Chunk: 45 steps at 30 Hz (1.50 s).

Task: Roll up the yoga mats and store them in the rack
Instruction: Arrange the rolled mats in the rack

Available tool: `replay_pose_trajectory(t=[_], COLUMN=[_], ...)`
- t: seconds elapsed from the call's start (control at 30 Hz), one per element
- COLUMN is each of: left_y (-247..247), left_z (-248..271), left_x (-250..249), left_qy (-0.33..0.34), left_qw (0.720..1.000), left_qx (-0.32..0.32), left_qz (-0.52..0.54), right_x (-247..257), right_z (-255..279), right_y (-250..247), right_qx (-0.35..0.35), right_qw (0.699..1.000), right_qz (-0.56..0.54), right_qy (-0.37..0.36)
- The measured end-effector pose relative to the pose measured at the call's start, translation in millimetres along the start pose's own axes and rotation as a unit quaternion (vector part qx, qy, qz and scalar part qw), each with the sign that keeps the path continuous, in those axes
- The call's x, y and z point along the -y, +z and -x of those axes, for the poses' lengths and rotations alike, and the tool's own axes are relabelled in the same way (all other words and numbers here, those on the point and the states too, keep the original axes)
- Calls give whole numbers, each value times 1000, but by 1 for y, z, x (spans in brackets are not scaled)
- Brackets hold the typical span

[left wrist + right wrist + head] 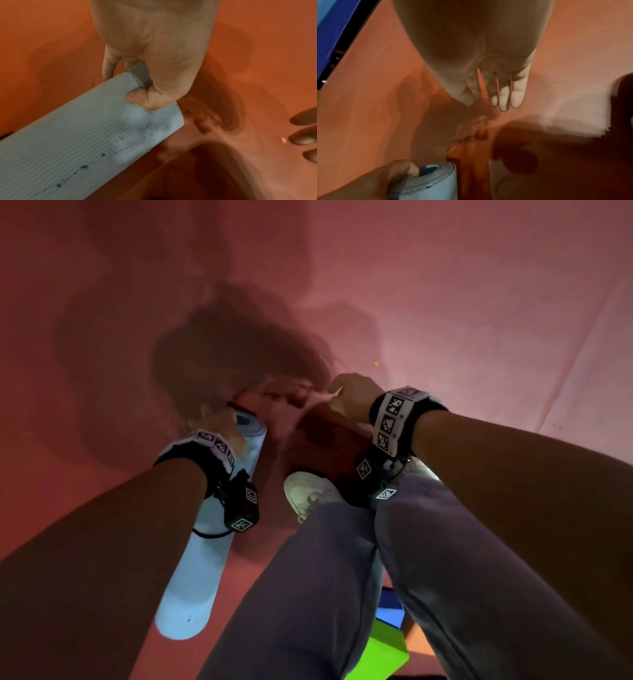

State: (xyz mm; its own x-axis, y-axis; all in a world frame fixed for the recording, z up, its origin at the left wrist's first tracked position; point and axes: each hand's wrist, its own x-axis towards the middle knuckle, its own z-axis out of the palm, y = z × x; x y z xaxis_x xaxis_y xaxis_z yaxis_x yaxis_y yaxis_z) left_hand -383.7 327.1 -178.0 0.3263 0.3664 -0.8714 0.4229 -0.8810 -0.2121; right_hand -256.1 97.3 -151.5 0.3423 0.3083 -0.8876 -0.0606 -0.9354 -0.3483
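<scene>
Left hand (154, 54): thumb pressed on the outer wrap, fingers hooked into the open end of the rolled blue mat (205, 542). Firm grasp at the roll's top end; the roll hangs slanted above the orange mat (445, 302), lower end toward the person's near side.

Right hand (488, 75): fingers hanging nearly straight, holding nothing, fingertips just above the orange mat's near edge. Head view shows it more curled over a folded or part-rolled orange end (329, 436); contact cannot be told.

Progress, as judged: blue mat rolled and in hand, not yet stored. Orange mat mostly flat, rolling barely begun at best.

Hidden or unclear: no rack recognisable in any view. Blue and green blocks (387, 642) at the bottom edge, cut off, unidentified. Legs and a white shoe (305, 491) cover the orange mat's near edge. Dim reddish light, motion blur.
</scene>
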Motion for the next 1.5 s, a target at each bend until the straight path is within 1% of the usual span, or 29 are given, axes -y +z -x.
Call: replay_pose_trajectory(t=[0.13,0.2,0.27,0.33,0.4,0.47,0.53,0.6,0.67,0.7,0.77,0.87,1.0,1.07,1.17,1.2,1.27,1.37,1.4,1.5], left_y=[-34,-61,-95,-140,-189,-234,-279,-320,-366,-388,-434,-509,-622,-676,-743,-763,-800,-858,-881,-945], left_z=[43,70,95,132,173,210,249,281,327,348,389,456,553,604,662,676,694,701,699,684], left_x=[-5,-10,-14,-22,-32,-42,-50,-57,-73,-81,-98,-126,-169,-190,-214,-219,-226,-236,-240,-250], left_qy=[31,49,70,99,139,188,215,246,272,291,327,367,404,417,420,420,439,472,481,501], left_qw=[999,998,997,994,989,978,968,955,943,933,910,878,834,813,791,785,764,728,721,717], left_qx=[-18,-18,-31,-42,-57,-95,-120,-141,-169,-194,-237,-296,-367,-399,-440,-450,-465,-479,-477,-462], left_qz=[28,20,20,19,-3,6,41,89,86,86,94,88,82,73,68,67,85,137,147,149], right_x=[6,15,26,41,58,74,90,103,115,118,125,130,138,144,157,164,176,196,203,224], right_z=[27,49,75,108,145,179,219,260,304,326,370,450,557,611,674,691,716,731,730,719], right_y=[-25,-41,-63,-93,-129,-164,-205,-245,-287,-309,-356,-434,-543,-595,-659,-679,-718,-773,-793,-848], right_qx=[-2,-4,-6,-12,-28,-51,-64,-69,-58,-57,-76,-132,-234,-283,-345,-359,-378,-396,-399,-397], right_qw=[1000,1000,1000,999,998,994,988,981,977,974,966,952,935,922,895,887,874,860,856,859], right_qz=[-8,-24,-24,-38,-57,-94,-136,-170,-193,-206,-236,-258,-226,-216,-222,-229,-243,-265,-271,-271], right_qy=[2,5,2,-5,-14,-18,-36,-55,-67,-72,-78,-94,-138,-155,-176,-180,-183,-183,-186,-176])
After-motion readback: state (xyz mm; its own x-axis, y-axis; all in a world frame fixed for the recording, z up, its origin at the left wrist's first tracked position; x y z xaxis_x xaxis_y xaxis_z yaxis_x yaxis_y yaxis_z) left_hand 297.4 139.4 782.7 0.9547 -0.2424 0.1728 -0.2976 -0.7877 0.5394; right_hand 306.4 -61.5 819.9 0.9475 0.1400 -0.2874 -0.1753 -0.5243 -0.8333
